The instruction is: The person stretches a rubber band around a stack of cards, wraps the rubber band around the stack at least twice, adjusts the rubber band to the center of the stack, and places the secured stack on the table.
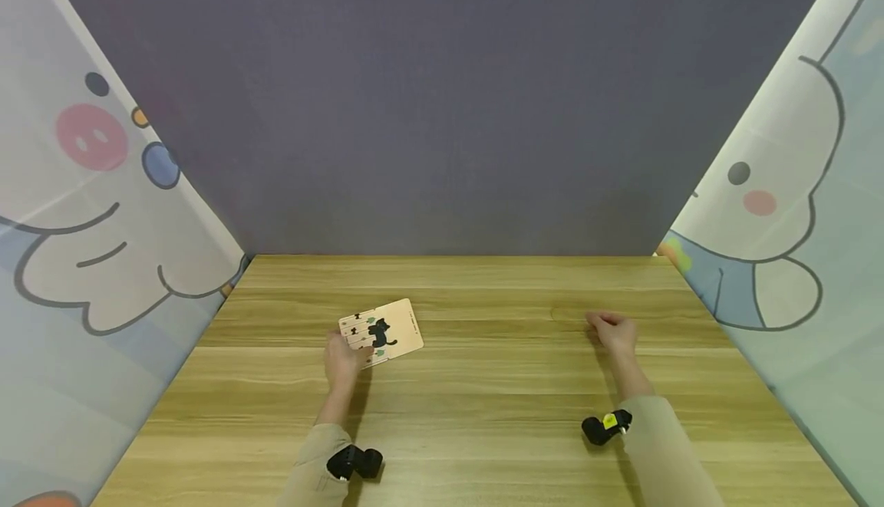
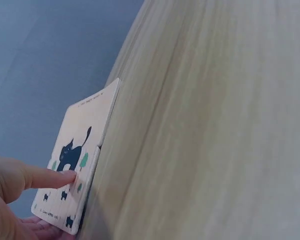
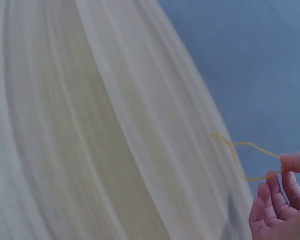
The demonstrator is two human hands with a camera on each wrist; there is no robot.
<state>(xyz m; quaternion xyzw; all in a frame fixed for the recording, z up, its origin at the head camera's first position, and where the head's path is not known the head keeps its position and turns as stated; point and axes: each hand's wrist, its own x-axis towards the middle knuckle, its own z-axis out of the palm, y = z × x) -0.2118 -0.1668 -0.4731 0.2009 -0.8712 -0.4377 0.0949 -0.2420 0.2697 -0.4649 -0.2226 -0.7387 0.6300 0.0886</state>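
Note:
On the left, my left hand grips a flat cream cat-print card by its near left corner. The thumb lies across the printed face and the other fingers are behind it. In the left wrist view the card shows a black cat, smaller cats, green plants and a small step along one long edge. Over on the right side, my right hand pinches a thin yellow rubber band between thumb and fingertips. The band hangs out as a loose loop to the left of the fingers.
Both hands are over a wood-grain table. A dark grey panel rises behind its far edge. Cartoon-printed curtains flank the left and right sides. Each sleeve carries a black wrist camera.

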